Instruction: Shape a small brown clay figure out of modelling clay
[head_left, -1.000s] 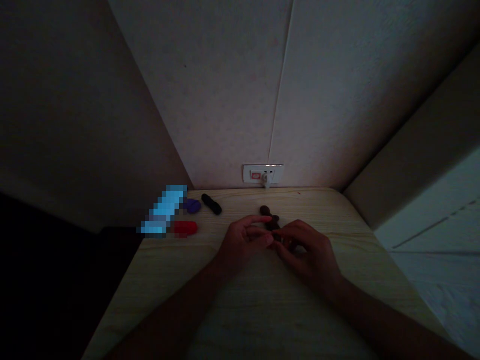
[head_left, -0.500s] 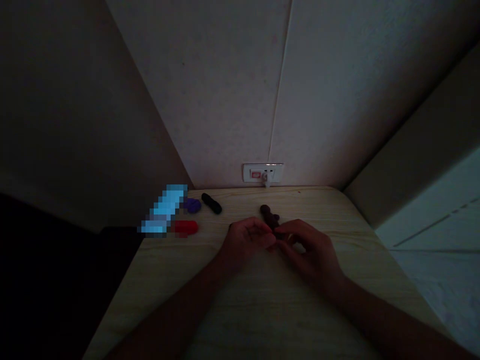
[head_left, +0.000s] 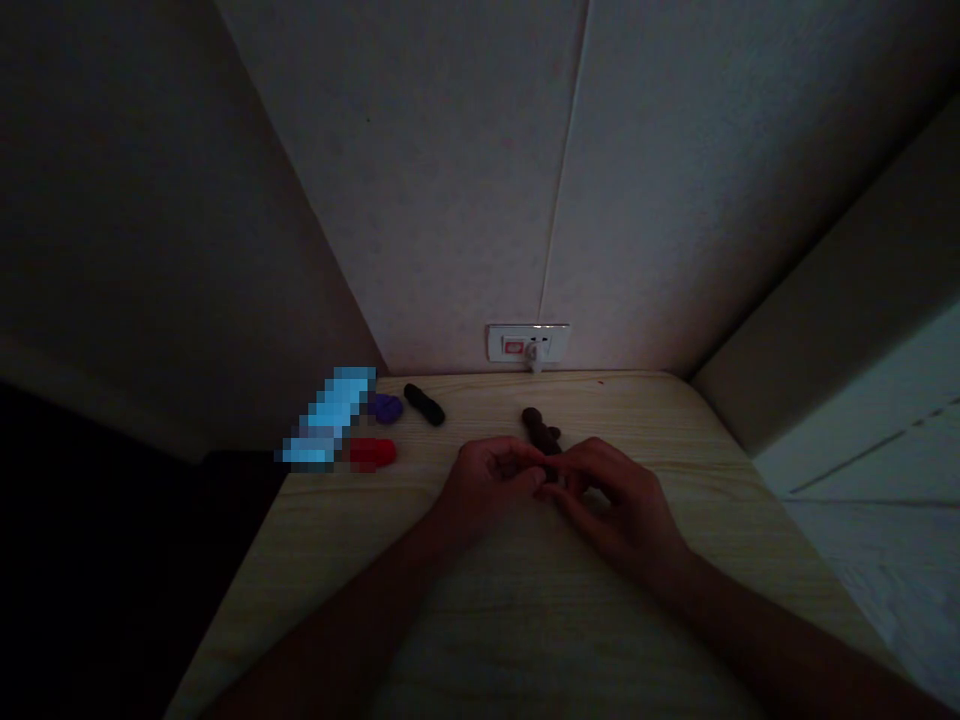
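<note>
In the dim head view, my left hand (head_left: 495, 485) and my right hand (head_left: 619, 500) meet over the table, fingertips pinched together. A small dark bit shows between the fingertips, mostly hidden, and its kind is unclear. Just beyond them lies a dark brown, knobbly figure (head_left: 540, 430) that looks like modelling clay, with a rounded end and a small bump on its right side. Its near end is covered by my fingers. Left of my hands are a black clay-like stick (head_left: 424, 405), a purple lump (head_left: 387, 408) and a red rounded piece (head_left: 375, 452).
A bright, pixelated blue-white shape (head_left: 330, 420) sits at the table's left edge. The pale wood-grain table (head_left: 480, 620) meets a wall holding a socket panel (head_left: 528, 344) with a plug in it. Light panelling (head_left: 847, 400) stands on the right.
My fingertips have shifted slightly against each other, and the dark bit between them shows a little differently. The pieces on the table stay put.
</note>
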